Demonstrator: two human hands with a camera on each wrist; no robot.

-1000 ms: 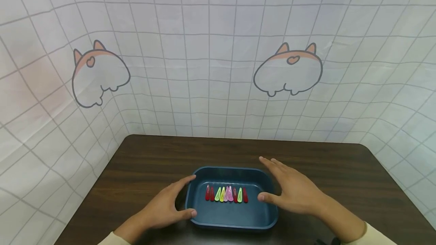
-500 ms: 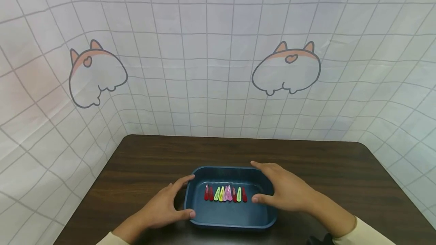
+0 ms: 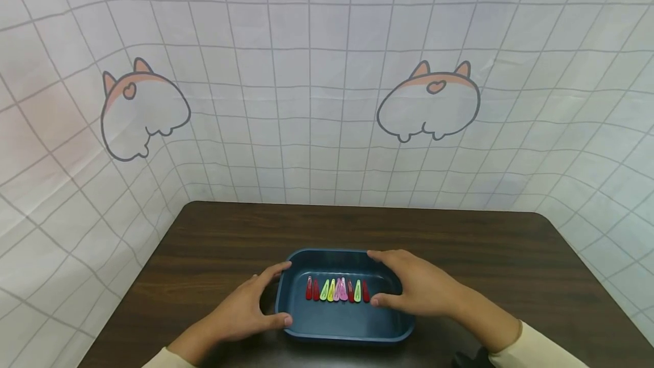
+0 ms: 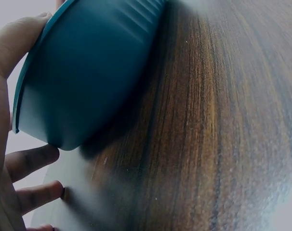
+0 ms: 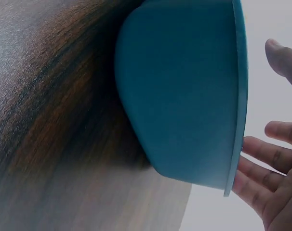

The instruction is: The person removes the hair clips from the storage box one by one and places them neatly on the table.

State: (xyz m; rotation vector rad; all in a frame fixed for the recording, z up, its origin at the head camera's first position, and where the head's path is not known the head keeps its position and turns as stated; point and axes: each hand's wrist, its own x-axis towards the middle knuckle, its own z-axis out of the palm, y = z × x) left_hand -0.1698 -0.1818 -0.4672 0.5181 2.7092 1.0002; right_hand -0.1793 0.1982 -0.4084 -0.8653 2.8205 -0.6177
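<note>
A dark blue rectangular tray [image 3: 352, 323] with rounded corners stands on the table, and in it several snap hair clips [image 3: 331, 291] lie side by side in red, yellow-green, yellow and pink. At the tray's left end is my left hand [image 3: 237, 312], thumb and forefinger spread apart along the rim; in the left wrist view the thumb [image 4: 18, 41] meets the rim and a fingertip lies right at the outer wall. Over the tray's right end my right hand [image 3: 426, 285] is spread, thumb above the interior. The right wrist view shows its fingers [image 5: 269, 156] close by the rim.
The dark wood-grain table [image 3: 240, 231] extends behind and to both sides of the tray. White grid-patterned cloth [image 3: 286, 101] with cartoon corgi prints encloses the back and sides. A small black object [image 3: 471, 359] shows under the right sleeve.
My right hand has moved left and slightly lower, further over the tray's right end. The left hand keeps its place at the left end, and the clips lie as before.
</note>
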